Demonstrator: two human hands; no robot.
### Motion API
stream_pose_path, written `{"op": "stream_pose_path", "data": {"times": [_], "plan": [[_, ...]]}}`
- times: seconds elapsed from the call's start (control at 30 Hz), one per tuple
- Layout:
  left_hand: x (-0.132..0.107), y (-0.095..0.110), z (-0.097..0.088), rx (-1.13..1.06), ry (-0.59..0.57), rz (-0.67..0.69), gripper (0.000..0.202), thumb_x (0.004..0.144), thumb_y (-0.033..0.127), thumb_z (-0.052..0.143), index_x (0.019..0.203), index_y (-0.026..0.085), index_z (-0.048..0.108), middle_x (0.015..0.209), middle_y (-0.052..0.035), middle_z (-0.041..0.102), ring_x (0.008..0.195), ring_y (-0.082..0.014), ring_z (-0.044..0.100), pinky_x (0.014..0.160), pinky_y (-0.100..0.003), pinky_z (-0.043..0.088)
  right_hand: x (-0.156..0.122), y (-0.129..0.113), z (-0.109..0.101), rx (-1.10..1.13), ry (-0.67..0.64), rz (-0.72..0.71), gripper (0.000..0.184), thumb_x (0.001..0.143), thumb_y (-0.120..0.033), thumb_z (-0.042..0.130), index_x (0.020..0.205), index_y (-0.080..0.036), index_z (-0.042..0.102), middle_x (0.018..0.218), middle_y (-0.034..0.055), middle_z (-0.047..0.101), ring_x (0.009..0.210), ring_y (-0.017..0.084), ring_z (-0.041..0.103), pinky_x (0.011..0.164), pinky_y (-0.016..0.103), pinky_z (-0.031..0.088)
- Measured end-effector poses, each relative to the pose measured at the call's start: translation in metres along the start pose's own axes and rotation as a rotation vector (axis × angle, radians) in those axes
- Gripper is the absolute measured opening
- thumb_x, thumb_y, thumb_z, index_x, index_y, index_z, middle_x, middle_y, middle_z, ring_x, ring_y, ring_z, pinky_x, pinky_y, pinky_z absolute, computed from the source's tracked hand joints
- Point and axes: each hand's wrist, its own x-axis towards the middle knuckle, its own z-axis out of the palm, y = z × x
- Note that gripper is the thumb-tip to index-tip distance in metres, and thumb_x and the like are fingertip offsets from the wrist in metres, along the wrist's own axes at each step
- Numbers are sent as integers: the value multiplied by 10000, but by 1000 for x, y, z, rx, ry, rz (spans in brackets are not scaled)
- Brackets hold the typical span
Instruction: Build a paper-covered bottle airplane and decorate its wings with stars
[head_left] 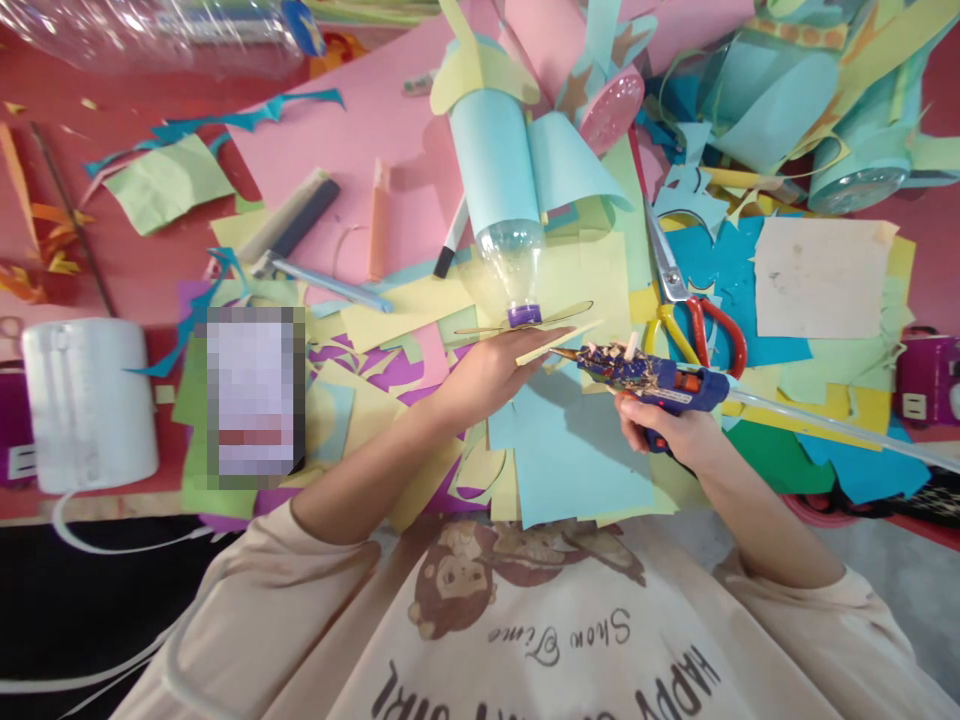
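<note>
My right hand (667, 425) is closed round the handle of a dark blue glue gun (652, 380), its crusted nozzle pointing left. A clear glue stick (832, 425) sticks out of the gun's back end. With my left hand (499, 370) I grip a thin pale yellow paper piece (559, 342), seen edge-on, its edge close to the nozzle tip. Whether they touch I cannot tell. Just beyond that hand lies a plastic bottle (510, 255) wrapped in light blue paper, its purple cap (523, 316) toward me. Yellow paper (487, 75) surrounds its far end.
Red-and-yellow-handled scissors (679, 300) lie right of the bottle. Markers (379, 220) and a blue pen (330, 282) are at the left. A phone (255, 395) and a white corded device (90, 405) stand farther left. Paper scraps cover the table; more paper-covered bottles (859, 170) are at the far right.
</note>
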Motion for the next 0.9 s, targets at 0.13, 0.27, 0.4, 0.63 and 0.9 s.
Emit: {"op": "stream_pose_path", "data": {"times": [0.13, 0.27, 0.4, 0.63, 0.9], "plan": [[0, 1, 0, 4, 12, -9, 434, 1001, 346, 360, 1323, 163, 587, 1291, -75, 659, 1158, -194, 642, 969, -266, 501, 0, 2, -1, 19, 6, 6, 379, 807, -459, 601, 547, -192, 530, 453, -12, 549, 429, 96, 482, 480, 257, 360], [0, 2, 1, -4, 25, -24, 459, 1008, 411, 356, 1322, 170, 590, 1289, -79, 660, 1149, -202, 649, 953, -271, 511, 0, 1, -1, 25, 34, 33, 383, 777, -484, 608, 542, -193, 524, 445, -11, 546, 419, 94, 472, 484, 263, 359], [0, 1, 1, -15, 29, -18, 477, 1009, 432, 347, 1320, 165, 591, 1283, -84, 663, 1147, -202, 651, 950, -271, 512, 0, 1, -2, 2, 38, 48, 397, 771, -502, 598, 533, -197, 511, 450, -4, 548, 429, 102, 477, 488, 272, 360], [1, 0, 1, -8, 35, 27, 470, 1014, 404, 348, 1329, 145, 581, 1284, -97, 661, 1138, -189, 656, 938, -244, 506, -1, 1, -5, -4, 51, 43, 393, 779, -490, 594, 531, -198, 505, 446, -3, 549, 430, 103, 478, 487, 265, 365], [0, -1, 1, 16, 30, 4, 432, 1003, 350, 365, 1330, 174, 585, 1271, -72, 672, 1095, -179, 671, 914, -236, 513, -1, 4, -7, 34, 77, 44, 356, 791, -445, 605, 548, -198, 524, 459, -8, 555, 428, 106, 492, 472, 258, 368]]}}
